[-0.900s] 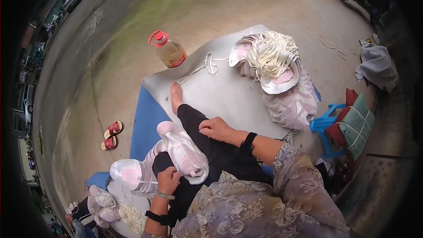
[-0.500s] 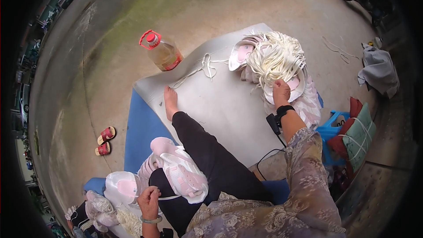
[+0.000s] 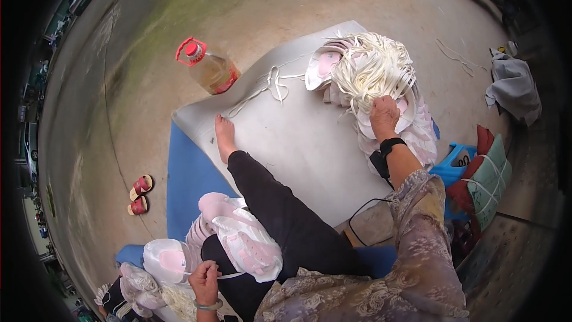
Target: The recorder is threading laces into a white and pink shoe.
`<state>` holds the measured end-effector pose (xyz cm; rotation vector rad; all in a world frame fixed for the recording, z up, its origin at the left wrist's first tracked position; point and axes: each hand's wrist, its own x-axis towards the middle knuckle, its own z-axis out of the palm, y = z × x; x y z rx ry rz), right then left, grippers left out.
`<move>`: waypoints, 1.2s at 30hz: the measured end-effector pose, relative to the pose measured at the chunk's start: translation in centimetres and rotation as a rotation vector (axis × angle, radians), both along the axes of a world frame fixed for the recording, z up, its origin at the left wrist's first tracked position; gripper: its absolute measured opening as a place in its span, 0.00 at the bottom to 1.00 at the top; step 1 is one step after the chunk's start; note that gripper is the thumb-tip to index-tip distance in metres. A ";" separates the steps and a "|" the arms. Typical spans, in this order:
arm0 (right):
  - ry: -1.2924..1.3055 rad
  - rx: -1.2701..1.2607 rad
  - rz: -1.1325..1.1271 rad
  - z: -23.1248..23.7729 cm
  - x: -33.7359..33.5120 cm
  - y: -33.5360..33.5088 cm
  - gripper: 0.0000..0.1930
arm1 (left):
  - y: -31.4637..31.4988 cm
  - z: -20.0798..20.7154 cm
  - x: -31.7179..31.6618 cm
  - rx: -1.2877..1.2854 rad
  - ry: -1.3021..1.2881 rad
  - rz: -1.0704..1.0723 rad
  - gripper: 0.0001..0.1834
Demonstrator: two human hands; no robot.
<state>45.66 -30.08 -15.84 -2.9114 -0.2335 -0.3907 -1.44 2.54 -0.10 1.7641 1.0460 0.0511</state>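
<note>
White laces (image 3: 375, 68) lie heaped over shoe uppers at the far right of the grey mat (image 3: 298, 143); the right hand (image 3: 384, 116) closes its fingers on them. Near left, the left hand (image 3: 204, 280) pinches one lace beside pink uppers (image 3: 244, 241).

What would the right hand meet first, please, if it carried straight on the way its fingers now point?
The right hand points up the mat into the heap of cream-white laces, which it already seems to touch, so it would likely press into those first. Depth is unclear.
</note>
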 end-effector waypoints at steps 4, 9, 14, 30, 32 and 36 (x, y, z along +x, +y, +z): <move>0.008 -0.198 0.524 2.2 -6.7 1.3 0.05 | -0.7 1.7 2.0 -0.017 -0.030 -0.048 0.06; 1.018 0.708 0.958 7.0 -20.8 5.8 0.05 | -3.9 4.9 6.5 -0.293 -0.324 -0.272 0.24; 0.925 0.923 1.387 22.5 -28.0 8.9 0.07 | -7.6 8.0 8.7 -0.753 -0.411 -0.457 0.49; 0.338 0.086 0.451 9.7 -14.9 3.0 0.14 | -1.7 6.4 -1.8 -0.210 -0.151 -0.368 0.11; 0.323 0.476 0.875 11.0 -19.9 8.4 0.14 | -3.1 7.0 0.2 -0.225 -0.208 -0.375 0.11; 0.855 0.909 1.381 18.0 -29.7 14.0 0.18 | -4.8 7.4 2.9 -0.217 -0.291 -0.339 0.09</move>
